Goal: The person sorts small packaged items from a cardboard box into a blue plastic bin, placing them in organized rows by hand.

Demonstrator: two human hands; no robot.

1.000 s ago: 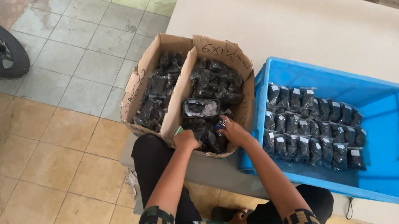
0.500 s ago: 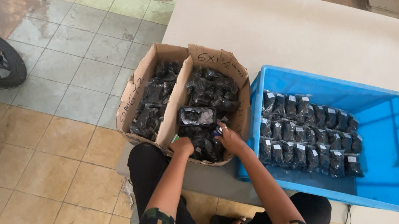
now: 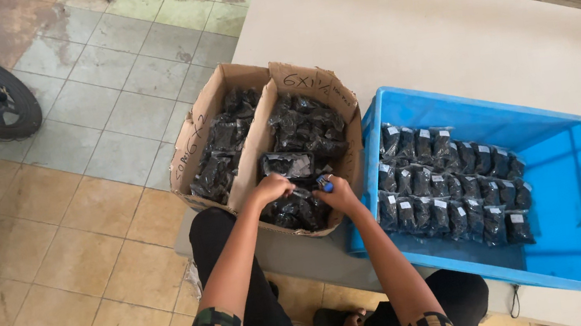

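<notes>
Both hands are working inside the right half of the cardboard box (image 3: 344,115), which is sitting at the near edge of the table (image 3: 437,24), just above the person's lap. The left hand (image 3: 271,188) is curling its grip over the dark plastic packets (image 3: 308,213) at the near end of that half, fingers pressed down among them; whether it is actually pinching one cannot be told. The right hand (image 3: 335,193) is resting just beside it, almost touching, its grip closed around a small blue object (image 3: 324,182) whose kind is too small to make out.

One flatter packet (image 3: 288,163) is lying directly beyond the left hand's fingertips, its long side running across the box from left to right, so the left hand is the nearer of the two.

The blue crate (image 3: 568,171) is standing to the right, touching the box wall, with labelled packets (image 3: 451,187) lined up on edge in two rows across its left part. The right arm is lying closer to that crate than the left.
</notes>
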